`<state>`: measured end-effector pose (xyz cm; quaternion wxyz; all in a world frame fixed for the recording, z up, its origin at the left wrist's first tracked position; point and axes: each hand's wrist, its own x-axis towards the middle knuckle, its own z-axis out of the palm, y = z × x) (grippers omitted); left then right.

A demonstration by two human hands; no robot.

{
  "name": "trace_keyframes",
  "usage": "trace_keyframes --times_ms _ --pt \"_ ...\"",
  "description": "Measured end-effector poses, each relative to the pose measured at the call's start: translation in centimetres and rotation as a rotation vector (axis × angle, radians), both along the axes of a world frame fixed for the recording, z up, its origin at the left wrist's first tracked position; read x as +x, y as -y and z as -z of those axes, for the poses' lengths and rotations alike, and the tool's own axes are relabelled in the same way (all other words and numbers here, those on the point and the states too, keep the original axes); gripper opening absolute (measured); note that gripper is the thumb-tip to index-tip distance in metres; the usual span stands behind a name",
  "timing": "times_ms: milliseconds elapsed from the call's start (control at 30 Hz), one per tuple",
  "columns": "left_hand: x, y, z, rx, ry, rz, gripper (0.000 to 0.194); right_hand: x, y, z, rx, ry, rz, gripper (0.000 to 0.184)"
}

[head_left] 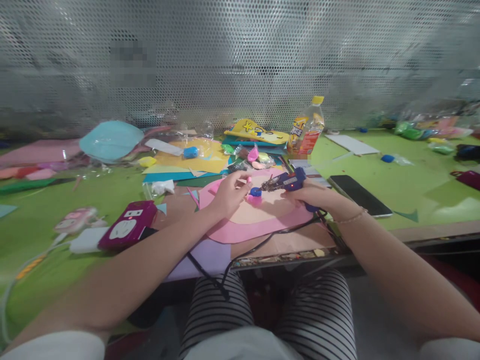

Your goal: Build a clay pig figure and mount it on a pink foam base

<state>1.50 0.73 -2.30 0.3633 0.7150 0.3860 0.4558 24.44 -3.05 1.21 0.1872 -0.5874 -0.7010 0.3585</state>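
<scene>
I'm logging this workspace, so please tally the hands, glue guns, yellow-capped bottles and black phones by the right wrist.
Left hand and right hand: 2
Glue gun: 1
Yellow-capped bottle: 1
Black phone: 1
Total: 5

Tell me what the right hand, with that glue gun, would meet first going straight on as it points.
Probably the small blue piece, close to the tip of the glue gun in the right hand; whether they touch is unclear. Beyond lies the left hand.

Green table (431, 185): phone (359, 195) lying right of centre, white card (352, 144) behind it, capped bottle (308, 131) at back, purple device (129, 225) left.
</scene>
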Motion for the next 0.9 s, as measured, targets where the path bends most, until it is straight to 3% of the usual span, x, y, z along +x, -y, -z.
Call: trace_keyframes --times_ms 433,733,900 --pt "0.0 -0.1 0.2 0.083 -0.072 -0.014 0.024 -0.7 0.6 -0.9 0.027 0.015 0.063 0.034" --pt "-0.1 0.2 0.0 0.286 -0.225 -0.029 0.023 0.3 0.1 -0.9 0.078 -0.004 -0.026 0.024" --pt "-0.1 0.3 0.0 0.373 -0.305 -0.028 0.022 -0.1 0.4 -1.3 0.067 0.103 0.07 0.016"
